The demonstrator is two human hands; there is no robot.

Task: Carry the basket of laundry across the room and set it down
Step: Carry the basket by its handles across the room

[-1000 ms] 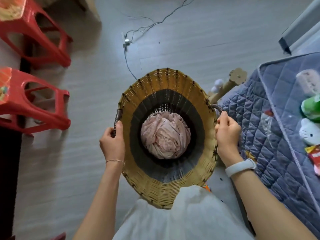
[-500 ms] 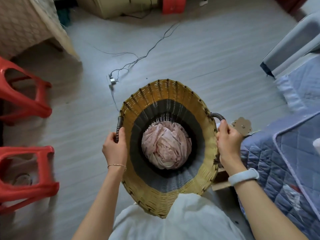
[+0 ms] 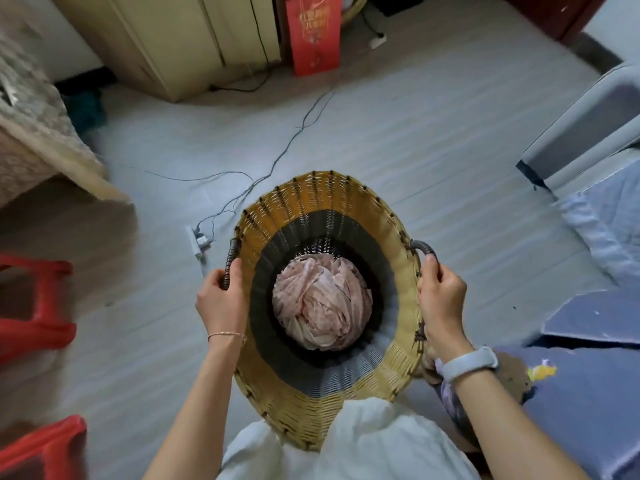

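Now the floor ahead has opened out: the red stools (image 3: 34, 320) that sat close beside the left hand (image 3: 221, 299) have slid back toward the left edge, and a cabinet (image 3: 166, 46) and red bag (image 3: 313, 32) have come into sight far ahead of both hands; the carry looks well under way, with the set-down not yet begun. The basket (image 3: 325, 202) hangs between the hands, against the person's front, clear of the floor as far as I can judge; the laundry (image 3: 322, 306) sits bunched at its bottom. Left hand is closed round the left handle (image 3: 230, 258); right hand (image 3: 441, 299) is curled shut on the right handle (image 3: 420, 245), beside the blue quilt (image 3: 588, 393); a cable (image 3: 277, 161) crosses the floor just ahead of the basket, a likely snag.
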